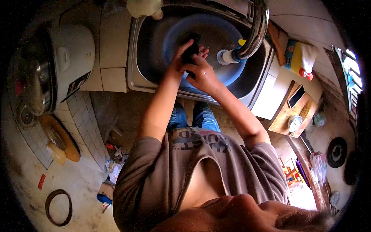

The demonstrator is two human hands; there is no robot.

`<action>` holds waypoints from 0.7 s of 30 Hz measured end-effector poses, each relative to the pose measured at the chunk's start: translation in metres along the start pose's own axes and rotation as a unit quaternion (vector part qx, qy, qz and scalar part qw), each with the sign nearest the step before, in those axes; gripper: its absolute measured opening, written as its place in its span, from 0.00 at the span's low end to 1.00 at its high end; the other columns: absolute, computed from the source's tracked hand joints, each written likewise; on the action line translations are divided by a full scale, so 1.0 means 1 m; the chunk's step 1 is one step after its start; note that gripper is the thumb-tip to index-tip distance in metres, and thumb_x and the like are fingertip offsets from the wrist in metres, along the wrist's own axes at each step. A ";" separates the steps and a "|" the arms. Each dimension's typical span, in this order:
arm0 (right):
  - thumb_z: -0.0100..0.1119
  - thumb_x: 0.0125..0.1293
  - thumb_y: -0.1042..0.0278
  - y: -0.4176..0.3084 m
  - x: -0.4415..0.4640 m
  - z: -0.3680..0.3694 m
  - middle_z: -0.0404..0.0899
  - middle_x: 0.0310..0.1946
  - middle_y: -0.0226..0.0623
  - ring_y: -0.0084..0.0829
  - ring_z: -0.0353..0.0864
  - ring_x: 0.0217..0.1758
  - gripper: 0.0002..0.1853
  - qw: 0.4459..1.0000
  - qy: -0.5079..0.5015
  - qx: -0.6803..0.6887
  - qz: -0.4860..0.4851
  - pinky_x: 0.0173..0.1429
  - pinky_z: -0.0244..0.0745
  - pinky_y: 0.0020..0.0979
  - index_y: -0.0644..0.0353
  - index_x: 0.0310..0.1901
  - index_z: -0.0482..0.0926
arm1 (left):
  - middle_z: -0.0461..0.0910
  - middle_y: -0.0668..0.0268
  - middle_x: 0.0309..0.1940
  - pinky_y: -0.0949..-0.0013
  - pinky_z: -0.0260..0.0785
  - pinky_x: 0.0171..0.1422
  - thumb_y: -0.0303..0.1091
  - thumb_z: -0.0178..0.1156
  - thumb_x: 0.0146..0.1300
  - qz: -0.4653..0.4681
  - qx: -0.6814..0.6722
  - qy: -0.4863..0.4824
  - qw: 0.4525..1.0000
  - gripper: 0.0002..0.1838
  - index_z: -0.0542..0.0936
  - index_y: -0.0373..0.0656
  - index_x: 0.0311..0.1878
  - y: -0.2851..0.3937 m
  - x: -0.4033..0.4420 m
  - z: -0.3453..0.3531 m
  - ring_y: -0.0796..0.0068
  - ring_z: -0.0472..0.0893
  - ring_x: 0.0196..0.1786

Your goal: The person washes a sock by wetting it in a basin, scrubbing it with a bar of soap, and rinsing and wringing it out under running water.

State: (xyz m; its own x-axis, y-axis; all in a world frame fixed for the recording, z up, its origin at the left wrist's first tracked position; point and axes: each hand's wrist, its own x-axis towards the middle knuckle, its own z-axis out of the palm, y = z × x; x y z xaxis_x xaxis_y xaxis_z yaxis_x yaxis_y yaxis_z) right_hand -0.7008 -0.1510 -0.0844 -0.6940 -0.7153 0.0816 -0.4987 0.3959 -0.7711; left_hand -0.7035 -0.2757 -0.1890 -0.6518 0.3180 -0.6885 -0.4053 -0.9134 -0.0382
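Both hands are over a blue-rimmed basin (169, 40) set in a metal sink (133, 73). My left hand (180, 56) is wrapped around a soft-looking black item (189, 53), with thumb and fingertips showing around it. What kind of item it is, I cannot make out. My right hand (203, 74) is closed against the left palm, its fingers pressed on the lower end of the black item. A dark bit shows under the right hand's knuckles. To the right of the hands, the white and blue tap nozzle (230, 57) hangs over the basin.
A curved chrome faucet (259, 31) rises at the sink's right. Beyond it stands a yellow bottle (294, 58) with a red cap. A wooden board (284, 118) holds a phone (296, 96) and a small bowl (295, 123). At left sits a white rice cooker (77, 50).
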 end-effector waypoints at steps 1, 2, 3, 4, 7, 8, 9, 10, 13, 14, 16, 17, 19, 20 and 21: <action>0.62 0.41 0.72 -0.008 0.000 -0.002 0.72 0.38 0.46 0.50 0.73 0.47 0.15 1.000 0.004 0.011 -0.014 0.46 0.74 0.43 0.52 0.37 0.80 | 0.76 0.57 0.37 0.57 0.75 0.52 0.46 0.61 0.61 0.029 0.018 -0.008 0.999 0.24 0.71 0.33 0.48 -0.002 -0.010 0.011 0.57 0.79 0.46; 0.62 0.42 0.71 -0.012 0.001 -0.003 0.72 0.37 0.45 0.49 0.73 0.46 0.15 0.999 0.009 0.021 -0.028 0.46 0.74 0.43 0.53 0.36 0.81 | 0.76 0.57 0.37 0.57 0.75 0.52 0.46 0.61 0.61 0.029 0.018 -0.008 0.999 0.24 0.71 0.33 0.48 0.001 -0.009 0.007 0.57 0.79 0.46; 0.62 0.44 0.72 -0.011 0.000 -0.002 0.72 0.38 0.45 0.50 0.76 0.43 0.15 1.000 -0.018 0.021 -0.015 0.47 0.74 0.45 0.50 0.38 0.81 | 0.77 0.56 0.40 0.59 0.72 0.56 0.44 0.55 0.65 0.010 0.035 -0.043 0.998 0.20 0.73 0.35 0.48 0.005 -0.006 -0.004 0.60 0.79 0.47; 0.62 0.44 0.72 -0.011 -0.001 0.000 0.72 0.38 0.45 0.50 0.76 0.43 0.15 1.000 -0.018 0.021 -0.014 0.47 0.74 0.45 0.50 0.38 0.81 | 0.78 0.55 0.44 0.62 0.69 0.61 0.42 0.49 0.69 -0.009 0.052 -0.077 0.996 0.18 0.74 0.36 0.48 0.004 -0.002 -0.018 0.62 0.79 0.49; 0.64 0.48 0.65 -0.005 0.003 0.007 0.73 0.38 0.45 0.49 0.77 0.42 0.13 0.999 0.001 -0.025 -0.022 0.45 0.75 0.44 0.50 0.39 0.80 | 0.77 0.60 0.38 0.62 0.71 0.52 0.48 0.54 0.66 0.043 0.020 -0.028 0.999 0.20 0.73 0.38 0.46 -0.022 0.008 -0.052 0.64 0.78 0.41; 0.63 0.51 0.62 0.002 0.006 0.009 0.73 0.37 0.46 0.49 0.77 0.42 0.13 0.999 -0.007 -0.040 0.029 0.45 0.74 0.45 0.50 0.40 0.80 | 0.76 0.61 0.36 0.62 0.72 0.49 0.50 0.56 0.65 0.060 0.010 -0.010 0.998 0.21 0.73 0.39 0.45 -0.028 0.012 -0.056 0.64 0.77 0.38; 0.63 0.53 0.60 0.010 0.009 0.011 0.73 0.37 0.48 0.50 0.77 0.42 0.12 0.995 -0.017 -0.054 0.081 0.45 0.74 0.46 0.50 0.40 0.80 | 0.76 0.61 0.37 0.62 0.72 0.49 0.52 0.52 0.66 0.117 0.000 0.001 0.993 0.21 0.73 0.41 0.45 -0.033 0.019 -0.054 0.64 0.77 0.39; 0.63 0.53 0.60 0.023 0.011 0.016 0.73 0.37 0.48 0.50 0.77 0.42 0.12 0.995 -0.017 -0.052 0.081 0.45 0.74 0.46 0.50 0.40 0.80 | 0.77 0.61 0.37 0.61 0.71 0.49 0.53 0.48 0.68 0.174 -0.010 0.011 0.985 0.22 0.73 0.42 0.45 -0.034 0.030 -0.055 0.64 0.77 0.40; 0.56 0.61 0.59 0.100 0.001 0.040 0.75 0.43 0.48 0.51 0.76 0.42 0.12 0.982 0.076 -0.104 0.140 0.47 0.72 0.44 0.53 0.43 0.79 | 0.77 0.60 0.47 0.60 0.71 0.53 0.52 0.45 0.69 0.169 -0.028 0.107 0.979 0.24 0.72 0.41 0.54 -0.036 0.017 -0.022 0.63 0.77 0.46; 0.55 0.62 0.60 0.134 -0.011 0.049 0.75 0.43 0.47 0.51 0.76 0.43 0.12 0.979 0.097 -0.123 0.133 0.48 0.71 0.44 0.54 0.44 0.78 | 0.77 0.60 0.48 0.60 0.71 0.53 0.52 0.46 0.69 0.154 -0.007 0.138 0.978 0.25 0.71 0.40 0.56 -0.039 0.018 -0.017 0.63 0.77 0.47; 0.53 0.64 0.61 0.157 -0.018 0.049 0.76 0.45 0.45 0.48 0.76 0.47 0.14 0.975 0.096 -0.160 0.119 0.52 0.70 0.42 0.55 0.48 0.76 | 0.75 0.60 0.50 0.61 0.70 0.54 0.54 0.50 0.67 0.177 0.093 0.236 0.951 0.28 0.69 0.39 0.58 -0.039 0.001 0.003 0.63 0.76 0.50; 0.53 0.64 0.60 0.162 -0.021 0.045 0.77 0.47 0.44 0.46 0.75 0.49 0.14 0.966 0.084 -0.209 0.130 0.52 0.70 0.41 0.54 0.49 0.76 | 0.74 0.58 0.51 0.60 0.70 0.53 0.56 0.51 0.66 0.239 0.143 0.223 0.934 0.30 0.68 0.38 0.58 -0.036 -0.020 0.017 0.62 0.75 0.52; 0.53 0.65 0.63 0.191 -0.040 0.039 0.77 0.47 0.45 0.43 0.76 0.49 0.13 0.950 0.073 -0.266 0.143 0.51 0.70 0.38 0.56 0.49 0.76 | 0.73 0.55 0.52 0.60 0.68 0.55 0.57 0.53 0.64 0.289 0.264 0.231 0.891 0.32 0.68 0.36 0.58 -0.022 -0.021 0.001 0.61 0.73 0.54; 0.53 0.65 0.67 0.212 -0.052 0.040 0.77 0.45 0.46 0.42 0.77 0.46 0.11 0.950 0.072 -0.271 0.141 0.50 0.71 0.36 0.59 0.48 0.76 | 0.72 0.54 0.53 0.59 0.67 0.56 0.57 0.54 0.64 0.313 0.320 0.239 0.861 0.34 0.68 0.35 0.58 -0.015 -0.022 -0.007 0.60 0.71 0.55; 0.54 0.65 0.67 0.223 -0.061 0.038 0.77 0.44 0.41 0.36 0.76 0.45 0.12 0.961 0.131 -0.047 0.239 0.50 0.70 0.34 0.60 0.48 0.75 | 0.71 0.54 0.53 0.60 0.65 0.57 0.57 0.54 0.64 0.294 0.354 0.269 0.846 0.34 0.68 0.33 0.57 -0.008 -0.027 -0.009 0.59 0.71 0.55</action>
State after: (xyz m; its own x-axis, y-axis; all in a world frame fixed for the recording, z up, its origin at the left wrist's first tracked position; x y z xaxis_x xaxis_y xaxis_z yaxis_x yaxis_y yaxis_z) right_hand -0.7499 -0.0409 -0.2858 -0.9559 -0.2753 -0.1021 -0.1274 0.7023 -0.7004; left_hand -0.6770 -0.2791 -0.1761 -0.5653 -0.4751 -0.6743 -0.5186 -0.4311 0.7384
